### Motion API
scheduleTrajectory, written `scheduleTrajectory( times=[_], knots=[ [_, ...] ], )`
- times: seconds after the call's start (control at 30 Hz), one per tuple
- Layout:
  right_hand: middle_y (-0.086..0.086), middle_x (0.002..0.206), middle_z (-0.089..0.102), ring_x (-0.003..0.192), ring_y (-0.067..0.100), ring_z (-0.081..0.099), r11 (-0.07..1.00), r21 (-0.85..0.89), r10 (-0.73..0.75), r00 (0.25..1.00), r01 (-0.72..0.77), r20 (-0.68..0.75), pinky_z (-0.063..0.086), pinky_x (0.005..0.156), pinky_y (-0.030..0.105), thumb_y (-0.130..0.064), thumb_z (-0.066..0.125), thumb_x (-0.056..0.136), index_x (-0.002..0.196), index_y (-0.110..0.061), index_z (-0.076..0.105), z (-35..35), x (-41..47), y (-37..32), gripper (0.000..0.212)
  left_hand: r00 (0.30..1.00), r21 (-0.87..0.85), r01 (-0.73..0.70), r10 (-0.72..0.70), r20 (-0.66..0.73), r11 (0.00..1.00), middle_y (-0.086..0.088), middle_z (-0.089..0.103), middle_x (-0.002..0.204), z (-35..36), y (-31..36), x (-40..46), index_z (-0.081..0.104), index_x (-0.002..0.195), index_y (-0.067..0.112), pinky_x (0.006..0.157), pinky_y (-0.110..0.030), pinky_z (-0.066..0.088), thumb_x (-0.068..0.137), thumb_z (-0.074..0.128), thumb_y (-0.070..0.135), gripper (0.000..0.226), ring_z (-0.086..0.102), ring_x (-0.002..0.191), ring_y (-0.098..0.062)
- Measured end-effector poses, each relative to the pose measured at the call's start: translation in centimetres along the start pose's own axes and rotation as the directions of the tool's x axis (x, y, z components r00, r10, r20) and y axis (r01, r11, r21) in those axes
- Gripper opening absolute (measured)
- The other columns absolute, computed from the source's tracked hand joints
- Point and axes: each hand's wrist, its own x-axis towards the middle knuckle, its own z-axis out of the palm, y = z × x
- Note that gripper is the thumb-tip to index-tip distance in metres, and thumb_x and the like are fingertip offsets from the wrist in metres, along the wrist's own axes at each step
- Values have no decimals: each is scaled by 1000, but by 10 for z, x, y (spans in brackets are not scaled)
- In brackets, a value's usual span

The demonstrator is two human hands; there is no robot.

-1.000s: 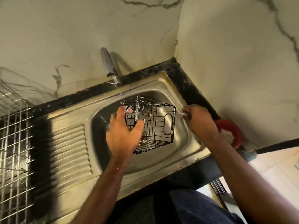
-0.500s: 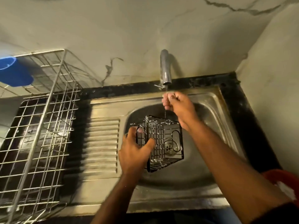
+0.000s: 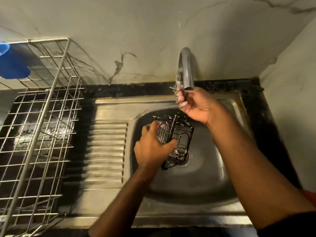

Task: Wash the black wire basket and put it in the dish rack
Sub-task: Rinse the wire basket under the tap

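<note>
The black wire basket (image 3: 179, 139) hangs tilted over the sink bowl (image 3: 201, 177), above the drain. My left hand (image 3: 152, 147) grips its left side, thumb on the near wall. My right hand (image 3: 196, 106) is raised under the spout of the grey tap (image 3: 186, 69), fingers curled by the small lever there; whether it grips the lever is unclear. Water droplets show on the basket's top wires. The metal dish rack (image 3: 39, 134) stands at the left on the black counter.
A ribbed steel drainboard (image 3: 107, 151) lies between the rack and the bowl. A blue plastic object (image 3: 12, 64) sits at the rack's far left corner. Marble walls close the back and right side. A red item (image 3: 309, 197) peeks out behind my right forearm.
My right hand went from the sink's right rim to the tap and now sits just under the spout. The basket stays in my left hand, turned a little more on edge.
</note>
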Motion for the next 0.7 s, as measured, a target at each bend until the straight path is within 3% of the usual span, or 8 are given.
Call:
scheduleTrajectory(
  times=[0.1, 0.2, 0.3, 0.4, 0.47, 0.53, 0.6, 0.7],
  knots=[
    [3, 76, 66, 62, 7, 61, 949, -294, -132, 991, 116, -33, 51, 54, 18, -10, 50, 101, 96, -8, 66, -4, -12, -7, 17, 993, 133, -113, 108, 45, 985, 3, 54, 126, 2, 10, 10, 47, 135, 38, 87, -41, 54, 70, 70, 63, 73, 67, 104, -27],
    [6, 77, 69, 66, 11, 63, 907, -378, -188, 982, 184, 25, 54, 62, 22, -9, 50, 99, 93, -4, 66, -7, -24, -10, 18, 981, 213, -192, 177, 84, 958, 2, 55, 124, 4, 21, 19, 46, 134, 38, 85, -40, 51, 67, 69, 62, 75, 67, 102, -30],
    [11, 91, 73, 78, 13, 69, 730, -644, -228, 970, 229, 86, 58, 75, 25, -11, 49, 103, 94, -3, 69, -11, -38, -12, 23, 962, 278, -270, 247, 114, 922, 0, 54, 120, 8, 30, 24, 47, 131, 36, 83, -39, 50, 69, 70, 61, 71, 68, 97, -31],
    [12, 102, 73, 84, 12, 72, 626, -717, -364, 928, 305, 77, 60, 81, 25, 0, 54, 99, 96, 4, 68, -13, -47, -13, 16, 940, 336, -342, 316, 131, 878, -3, 55, 123, 8, 37, 30, 48, 133, 34, 82, -41, 53, 72, 68, 61, 70, 68, 99, -35],
    [13, 100, 74, 82, 14, 73, 583, -743, -420, 905, 327, 69, 60, 75, 24, 3, 54, 98, 104, 5, 68, -14, -46, -12, 16, 928, 364, -374, 347, 139, 853, -4, 56, 124, 9, 40, 35, 46, 136, 33, 82, -42, 54, 73, 67, 62, 72, 68, 101, -37],
    [12, 87, 74, 66, 11, 68, 625, -703, -417, 907, 338, 66, 56, 57, 21, -4, 59, 98, 102, 2, 70, -10, -41, -7, 13, 918, 389, -396, 368, 147, 832, -5, 57, 123, 9, 42, 39, 45, 137, 34, 83, -43, 54, 73, 66, 63, 73, 68, 102, -37],
    [6, 73, 70, 48, 5, 54, 675, -679, -398, 917, 287, -8, 42, 39, 17, -13, 62, 97, 93, -4, 71, -5, -33, -1, 13, 907, 411, -421, 388, 165, 809, -5, 57, 125, 11, 41, 42, 45, 137, 32, 83, -44, 55, 73, 65, 66, 75, 68, 101, -36],
    [-4, 56, 57, 37, 3, 39, 663, -724, -363, 927, 187, -92, 27, 32, 17, -30, 59, 99, 80, -11, 67, 10, -20, 5, 29, 892, 435, -450, 409, 192, 780, -4, 55, 123, 17, 36, 42, 45, 137, 29, 81, -43, 54, 73, 67, 63, 75, 68, 100, -34]
  ],
)
